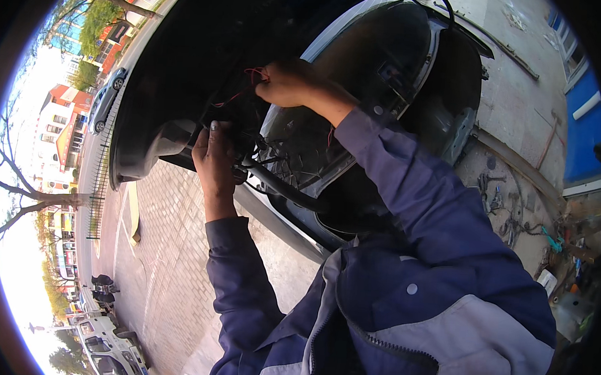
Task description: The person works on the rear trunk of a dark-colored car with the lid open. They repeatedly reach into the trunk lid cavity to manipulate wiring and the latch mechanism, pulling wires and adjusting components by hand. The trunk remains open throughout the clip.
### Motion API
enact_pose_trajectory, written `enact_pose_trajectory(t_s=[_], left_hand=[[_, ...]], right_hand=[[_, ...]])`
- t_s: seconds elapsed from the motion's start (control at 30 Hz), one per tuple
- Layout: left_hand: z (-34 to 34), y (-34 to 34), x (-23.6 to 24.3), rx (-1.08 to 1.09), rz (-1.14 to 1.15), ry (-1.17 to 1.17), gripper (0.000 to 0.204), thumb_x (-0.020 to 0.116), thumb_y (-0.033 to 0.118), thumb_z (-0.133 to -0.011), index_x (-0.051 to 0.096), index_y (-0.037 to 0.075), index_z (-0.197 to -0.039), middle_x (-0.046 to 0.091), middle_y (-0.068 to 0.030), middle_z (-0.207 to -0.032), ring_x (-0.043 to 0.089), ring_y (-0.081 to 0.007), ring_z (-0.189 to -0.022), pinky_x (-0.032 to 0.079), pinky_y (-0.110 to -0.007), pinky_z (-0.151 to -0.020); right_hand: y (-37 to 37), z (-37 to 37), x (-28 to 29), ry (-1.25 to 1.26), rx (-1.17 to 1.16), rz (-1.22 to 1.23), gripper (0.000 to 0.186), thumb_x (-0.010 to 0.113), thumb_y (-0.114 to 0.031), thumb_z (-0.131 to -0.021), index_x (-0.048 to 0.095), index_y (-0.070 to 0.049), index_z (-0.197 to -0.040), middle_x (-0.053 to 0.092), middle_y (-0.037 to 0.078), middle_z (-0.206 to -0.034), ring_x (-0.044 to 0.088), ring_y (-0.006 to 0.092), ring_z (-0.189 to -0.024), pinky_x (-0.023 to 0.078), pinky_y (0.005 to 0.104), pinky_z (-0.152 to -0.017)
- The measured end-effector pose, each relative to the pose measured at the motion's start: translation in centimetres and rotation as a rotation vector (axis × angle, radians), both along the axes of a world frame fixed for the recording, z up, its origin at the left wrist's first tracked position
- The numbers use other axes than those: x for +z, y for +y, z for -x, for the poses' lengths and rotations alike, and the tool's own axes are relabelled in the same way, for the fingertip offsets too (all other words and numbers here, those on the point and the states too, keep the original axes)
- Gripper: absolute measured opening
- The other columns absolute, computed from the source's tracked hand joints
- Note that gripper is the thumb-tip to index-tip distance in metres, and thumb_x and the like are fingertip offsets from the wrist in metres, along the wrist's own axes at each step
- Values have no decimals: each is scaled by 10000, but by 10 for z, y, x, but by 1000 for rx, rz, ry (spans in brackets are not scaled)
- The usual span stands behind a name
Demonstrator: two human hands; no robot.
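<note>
My right hand point(288, 85) is closed in a pinch at a thin red wire point(232, 102), which loops out past the fingertips in front of a large black vehicle panel point(161, 81). Lower and to the left, my left hand point(211, 158) is raised against the same dark area with its fingers bent together. What those fingers grip is lost in shadow. Beside that hand, a thick black hose point(280, 186) runs down to the right toward the vehicle body. Several thin dark wires point(275, 161) hang between the hose and the panel.
Behind my right forearm is the vehicle's open dark interior point(359, 63). Tools and loose parts point(507, 210) lie on the concrete at right, near a blue door point(585, 126). Brick paving point(171, 229) spreads at left, with a fence point(101, 172) and parked white vehicle point(106, 346) beyond.
</note>
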State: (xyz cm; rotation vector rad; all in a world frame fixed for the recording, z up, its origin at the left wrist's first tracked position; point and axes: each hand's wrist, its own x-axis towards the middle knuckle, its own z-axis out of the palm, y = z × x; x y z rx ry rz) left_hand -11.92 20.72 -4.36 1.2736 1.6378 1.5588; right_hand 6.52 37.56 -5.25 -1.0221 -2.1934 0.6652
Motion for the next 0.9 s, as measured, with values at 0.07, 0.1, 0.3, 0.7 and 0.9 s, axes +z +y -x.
enact_pose_trajectory(t_s=[0.07, 0.1, 0.3, 0.7, 0.9], left_hand=[[8, -5, -2, -18, -5, -47, 313, 566, 301, -1152, 733, 45, -1085, 477, 89, -694, 373, -15, -586, 265, -219, -533], [12, -7, -3, -24, -10, -69, 330, 556, 309, -1158, 732, 42, -1077, 480, 87, -698, 373, -17, -589, 269, -221, -539], [10, 5, -18, -43, 0, -67, 352, 530, 328, -1170, 727, 55, -1067, 446, 87, -671, 365, -23, -578, 258, -224, -527], [22, -14, 5, -101, 56, -132, 339, 547, 280, -1155, 727, 15, -1045, 455, 72, -664, 375, -24, -559, 271, -220, -510], [17, -14, 24, -22, -31, -12, 350, 554, 232, -1140, 720, -27, -1308, 423, 67, -665, 360, -28, -556, 278, -210, -512]], right_hand=[[10, -26, -32, -33, -101, 79, 449, 671, -453, -950, 797, -47, -1094, 798, 205, -1058, 763, 395, -1035, 594, 477, -940], [11, -39, -49, -42, -155, 131, 443, 726, -428, -948, 783, -48, -1168, 790, 209, -1143, 758, 392, -1089, 593, 481, -969], [-18, -32, -59, 623, -127, -184, 373, 744, -277, -1005, 720, -38, -1290, 752, 217, -1279, 754, 389, -1125, 613, 411, -960], [-37, 63, 27, 565, 364, 222, 257, 661, -274, -976, 768, -41, -961, 719, 103, -791, 673, 223, -727, 544, 365, -724], [-37, 56, 33, 885, 424, 159, 217, 601, -47, -872, 588, -97, -661, 491, -14, -637, 408, 108, -561, 346, 303, -555]])
